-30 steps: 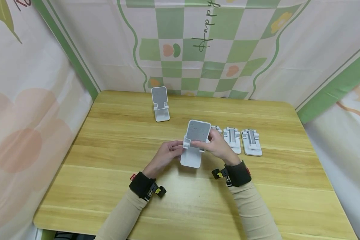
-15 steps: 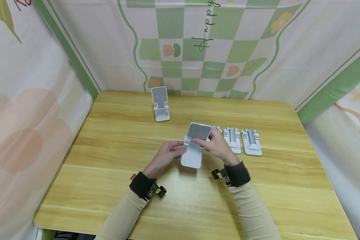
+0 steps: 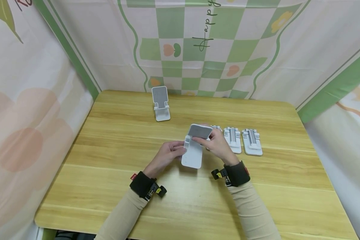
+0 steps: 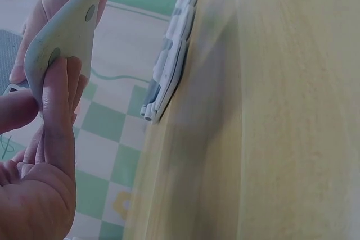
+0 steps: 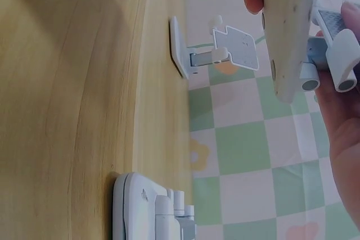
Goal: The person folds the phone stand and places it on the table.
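Observation:
Both hands hold a white phone stand (image 3: pixel 192 156) with a grey-padded plate, raised over the middle of the table. My left hand (image 3: pixel 168 152) pinches the left edge of its base; in the left wrist view the fingers lie against the underside, near a round foot. My right hand (image 3: pixel 218 146) grips the padded plate near the hinge, thumb across its lower part. The plate is tilted at an angle to the base. Seen from the right wrist, the base (image 5: pixel 288 32) and hinge lie close together, partly covered by fingers.
An unfolded phone stand (image 3: pixel 161 104) stands at the back left of the wooden table (image 3: pixel 123 123). To the right, folded phone stands (image 3: pixel 252 142) lie in a row, the nearest one partly behind my right hand. A patterned curtain (image 3: pixel 198 70) hangs behind the table.
The grey-padded plate of the held phone stand has tipped, so its face looks shorter and more of the base shows. Both hands have stayed nearly in place.

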{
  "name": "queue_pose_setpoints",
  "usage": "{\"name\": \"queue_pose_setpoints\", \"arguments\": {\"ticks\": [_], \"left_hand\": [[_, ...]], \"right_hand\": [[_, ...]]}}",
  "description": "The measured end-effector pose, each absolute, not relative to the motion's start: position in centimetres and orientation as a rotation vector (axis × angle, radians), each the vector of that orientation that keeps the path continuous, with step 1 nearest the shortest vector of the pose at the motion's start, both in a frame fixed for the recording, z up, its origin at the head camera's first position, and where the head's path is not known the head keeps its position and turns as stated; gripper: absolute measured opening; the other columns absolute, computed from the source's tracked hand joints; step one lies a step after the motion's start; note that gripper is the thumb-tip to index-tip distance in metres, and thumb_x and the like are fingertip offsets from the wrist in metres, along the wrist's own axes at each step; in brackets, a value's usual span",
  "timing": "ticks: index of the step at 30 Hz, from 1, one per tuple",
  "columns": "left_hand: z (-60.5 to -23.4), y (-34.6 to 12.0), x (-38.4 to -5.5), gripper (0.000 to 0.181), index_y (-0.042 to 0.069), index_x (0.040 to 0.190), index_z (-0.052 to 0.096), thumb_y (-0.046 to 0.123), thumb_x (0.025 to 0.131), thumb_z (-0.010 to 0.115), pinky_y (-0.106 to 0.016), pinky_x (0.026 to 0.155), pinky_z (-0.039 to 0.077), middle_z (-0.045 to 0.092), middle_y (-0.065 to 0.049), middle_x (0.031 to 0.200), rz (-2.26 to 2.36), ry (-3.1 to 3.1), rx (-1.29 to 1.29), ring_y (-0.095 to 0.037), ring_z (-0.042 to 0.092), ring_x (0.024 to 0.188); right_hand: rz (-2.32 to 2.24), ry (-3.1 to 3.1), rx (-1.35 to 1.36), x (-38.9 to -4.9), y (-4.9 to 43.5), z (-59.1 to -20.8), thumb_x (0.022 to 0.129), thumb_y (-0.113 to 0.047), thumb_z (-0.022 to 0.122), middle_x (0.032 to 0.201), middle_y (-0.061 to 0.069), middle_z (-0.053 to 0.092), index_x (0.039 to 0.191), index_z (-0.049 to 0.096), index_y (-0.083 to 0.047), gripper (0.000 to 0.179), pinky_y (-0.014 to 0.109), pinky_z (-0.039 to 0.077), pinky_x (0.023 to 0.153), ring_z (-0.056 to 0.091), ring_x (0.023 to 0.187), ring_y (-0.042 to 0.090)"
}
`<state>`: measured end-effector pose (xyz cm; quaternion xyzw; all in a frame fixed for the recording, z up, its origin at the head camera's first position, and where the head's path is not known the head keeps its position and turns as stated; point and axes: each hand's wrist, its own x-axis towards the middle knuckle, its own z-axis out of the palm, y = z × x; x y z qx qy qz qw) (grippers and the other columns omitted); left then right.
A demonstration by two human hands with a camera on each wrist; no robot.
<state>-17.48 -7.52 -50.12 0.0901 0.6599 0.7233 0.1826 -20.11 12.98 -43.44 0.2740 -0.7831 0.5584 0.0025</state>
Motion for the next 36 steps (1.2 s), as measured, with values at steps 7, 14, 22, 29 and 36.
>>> {"name": "queue_pose_setpoints", "arguments": {"ticks": [7, 14, 22, 29, 36], "left_hand": [[-49.94, -7.48, -17.50, 0.045, -0.003, 0.130, 0.052, 0.017, 0.090, 0.061, -0.031, 0.076, 0.054, 0.067, -0.018, 0.112, 2.018, 1.871, 0.241, -0.021, 0.065, 0.092], [-49.80, -7.53, -17.48, 0.047, -0.004, 0.133, 0.049, 0.017, 0.092, 0.060, -0.040, 0.083, 0.053, 0.065, -0.018, 0.116, 2.006, 1.861, 0.243, -0.019, 0.065, 0.094], [-50.07, -7.46, -17.41, 0.047, -0.003, 0.132, 0.051, 0.017, 0.091, 0.061, -0.037, 0.083, 0.053, 0.066, -0.018, 0.114, 2.037, 1.836, 0.222, -0.021, 0.065, 0.095], [-50.22, -7.20, -17.27, 0.047, -0.004, 0.130, 0.052, 0.018, 0.090, 0.062, -0.038, 0.085, 0.053, 0.067, -0.017, 0.113, 2.078, 1.824, 0.195, -0.023, 0.065, 0.096], [-50.01, -7.16, -17.22, 0.048, -0.003, 0.132, 0.051, 0.020, 0.091, 0.061, -0.035, 0.084, 0.054, 0.066, -0.016, 0.115, 2.096, 1.851, 0.193, -0.022, 0.064, 0.099]], "right_hand": [[1.712, -2.407, 0.879, -20.41, 12.93, -43.67, 0.081, 0.002, 0.068, 0.105, 0.019, 0.067, 0.114, 0.061, 0.004, 0.034, 0.022, 0.051, 0.073, 0.061, 0.092, 0.010], [1.685, -2.428, 0.859, -20.36, 12.90, -43.55, 0.081, 0.001, 0.068, 0.104, 0.019, 0.067, 0.113, 0.062, 0.003, 0.033, 0.024, 0.050, 0.076, 0.061, 0.093, 0.012], [1.676, -2.431, 0.858, -20.32, 12.92, -43.70, 0.081, 0.000, 0.069, 0.105, 0.018, 0.067, 0.114, 0.062, 0.003, 0.034, 0.025, 0.051, 0.076, 0.061, 0.094, 0.013], [1.740, -2.435, 0.856, -20.29, 13.04, -43.68, 0.083, -0.001, 0.067, 0.108, 0.017, 0.065, 0.116, 0.060, 0.003, 0.034, 0.023, 0.052, 0.075, 0.060, 0.096, 0.012], [1.828, -2.455, 0.814, -20.17, 13.45, -42.88, 0.086, -0.007, 0.065, 0.120, 0.015, 0.059, 0.127, 0.053, 0.001, 0.043, 0.036, 0.046, 0.089, 0.055, 0.105, 0.019]]}}
